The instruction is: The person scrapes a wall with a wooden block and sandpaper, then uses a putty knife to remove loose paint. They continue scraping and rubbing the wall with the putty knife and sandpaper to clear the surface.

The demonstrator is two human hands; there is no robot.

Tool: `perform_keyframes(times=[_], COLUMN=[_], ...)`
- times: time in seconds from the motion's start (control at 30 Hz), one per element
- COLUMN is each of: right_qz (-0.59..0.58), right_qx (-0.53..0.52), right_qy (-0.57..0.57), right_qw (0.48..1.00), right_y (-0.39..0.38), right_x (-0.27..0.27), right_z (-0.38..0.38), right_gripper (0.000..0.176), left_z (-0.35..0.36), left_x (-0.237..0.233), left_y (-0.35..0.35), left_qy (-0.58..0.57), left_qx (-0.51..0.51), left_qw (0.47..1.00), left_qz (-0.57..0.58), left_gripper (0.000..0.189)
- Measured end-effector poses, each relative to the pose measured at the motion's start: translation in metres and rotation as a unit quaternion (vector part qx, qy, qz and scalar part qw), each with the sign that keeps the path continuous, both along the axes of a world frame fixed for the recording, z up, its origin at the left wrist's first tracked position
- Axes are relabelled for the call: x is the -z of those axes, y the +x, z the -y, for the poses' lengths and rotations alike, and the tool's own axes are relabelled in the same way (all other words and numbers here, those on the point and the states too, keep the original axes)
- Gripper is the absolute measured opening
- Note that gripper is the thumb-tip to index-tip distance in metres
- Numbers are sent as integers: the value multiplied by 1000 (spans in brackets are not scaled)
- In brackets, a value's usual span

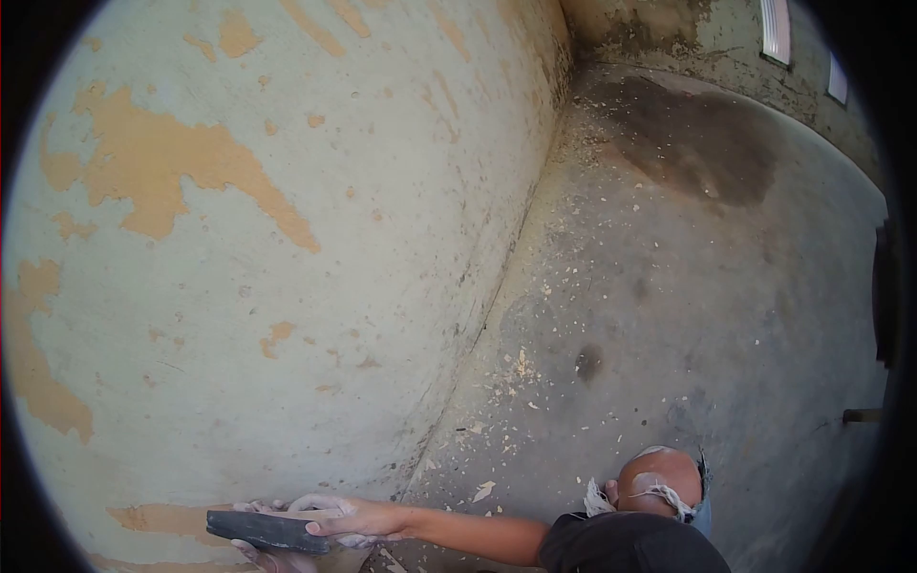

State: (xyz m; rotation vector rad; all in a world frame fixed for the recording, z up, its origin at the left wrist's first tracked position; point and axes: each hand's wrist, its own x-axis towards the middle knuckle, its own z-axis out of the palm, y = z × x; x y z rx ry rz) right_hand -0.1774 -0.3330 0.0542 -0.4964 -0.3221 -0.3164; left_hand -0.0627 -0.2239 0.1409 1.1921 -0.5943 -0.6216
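Note:
A dark grey sanding block point(267, 532), long and flat, is at the lower left, in front of the wall point(315, 420). My right hand point(353, 519) closes on its right end, the thumb lying across the dark side. From below, my left hand point(282, 559) grips the same block, partly cut off by the bottom edge of the view. Pale dust coats the fingers of both hands. Behind the block, a strip of bare tan patch point(162, 518) shows on the pale green wall.
Larger tan patches point(172, 167) mark the wall where paint is gone. Paint flakes point(521, 368) litter the grey concrete floor point(707, 315) along the wall's foot. A dark stain point(697, 143) spreads near the far corner. My bent knee point(659, 475), in torn jeans, is at the bottom.

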Motion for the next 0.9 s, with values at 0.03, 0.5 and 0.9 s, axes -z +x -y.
perform_keyframes(times=[0.03, 0.5, 0.9], right_qz=[-36, 32, 5], right_qx=[16, -12, 159], right_qy=[-40, 48, -196], right_qw=[998, 998, 968], right_y=[1, -17, -23], right_x=[1, -6, -27], right_z=[1, 3, 12], right_gripper=[62, 57, 41], left_z=[0, 7, 29], left_x=[-1, 12, -1], left_y=[-1, 30, 38], left_qy=[2, 77, 111], left_qx=[0, -59, -46], left_qw=[1000, 974, 960], left_qz=[-1, 206, 254], left_gripper=[89, 79, 67])
